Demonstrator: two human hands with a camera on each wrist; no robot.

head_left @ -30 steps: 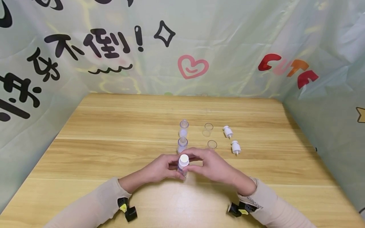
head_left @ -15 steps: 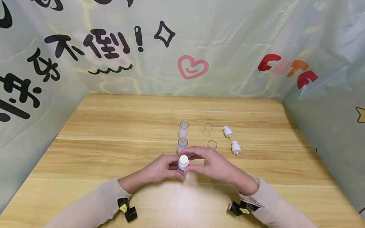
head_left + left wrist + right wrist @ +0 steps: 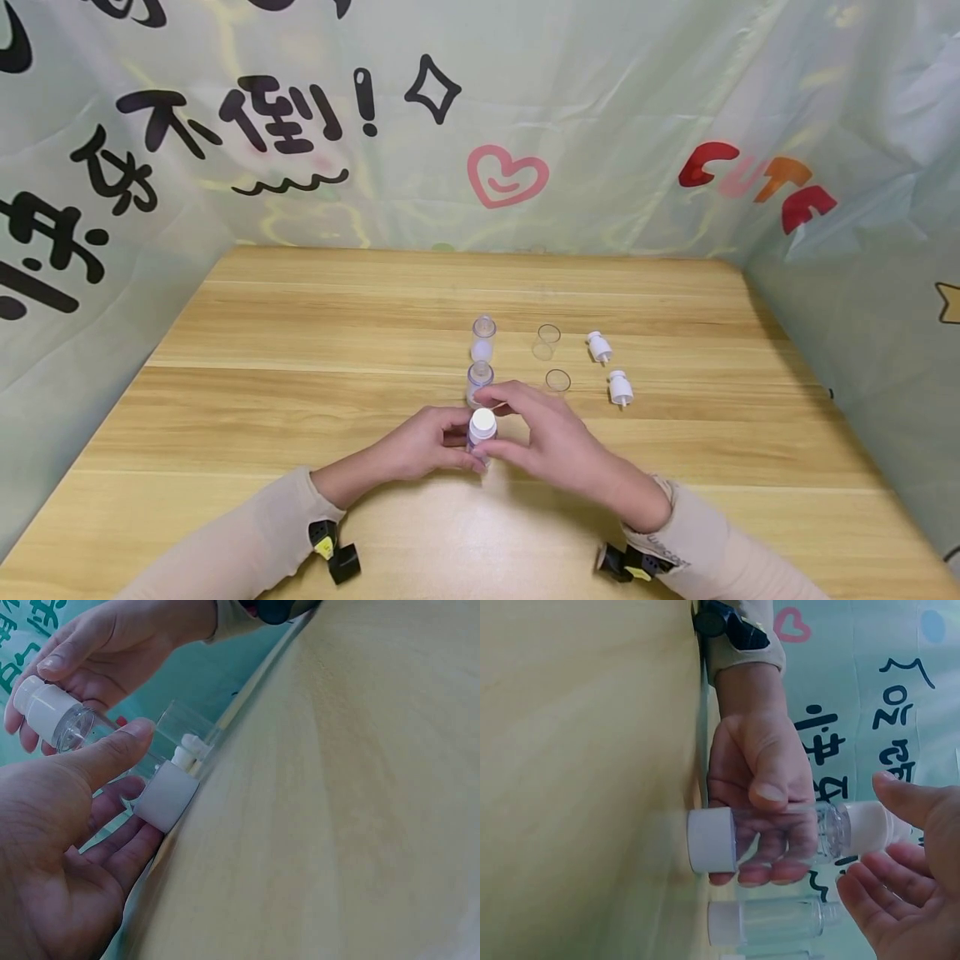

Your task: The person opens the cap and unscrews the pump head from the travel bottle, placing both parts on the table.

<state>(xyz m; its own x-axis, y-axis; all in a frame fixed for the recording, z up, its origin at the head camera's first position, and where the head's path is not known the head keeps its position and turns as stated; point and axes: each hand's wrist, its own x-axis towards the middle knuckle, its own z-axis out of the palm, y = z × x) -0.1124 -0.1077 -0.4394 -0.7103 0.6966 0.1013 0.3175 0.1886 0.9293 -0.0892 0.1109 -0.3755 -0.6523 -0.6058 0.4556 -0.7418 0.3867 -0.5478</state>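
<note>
My left hand [image 3: 427, 446] grips a clear bottle with a white base [image 3: 711, 840], thumb on one side and fingers on the other. The bottle stands upright at the table. A white pump head [image 3: 483, 422] sits on its neck. Around the pump, my right hand [image 3: 551, 442] is spread with thumb and fingers on opposite sides; in the right wrist view they look slightly apart from it. Two more clear bottles, a nearer one [image 3: 480, 385] and a farther one [image 3: 483, 337], stand behind in a line, without pumps.
Right of the bottles are two clear covers, a farther one [image 3: 546, 342] and a nearer one [image 3: 558, 381] partly behind my right hand. Beyond them lie two white pump heads, one farther [image 3: 599, 347] and one nearer [image 3: 620, 388]. A printed curtain surrounds the wooden table [image 3: 300, 308].
My right hand's fingers have spread wider around the pump, and its wrist has shifted slightly toward me. The left hand and the bottle have hardly moved.
</note>
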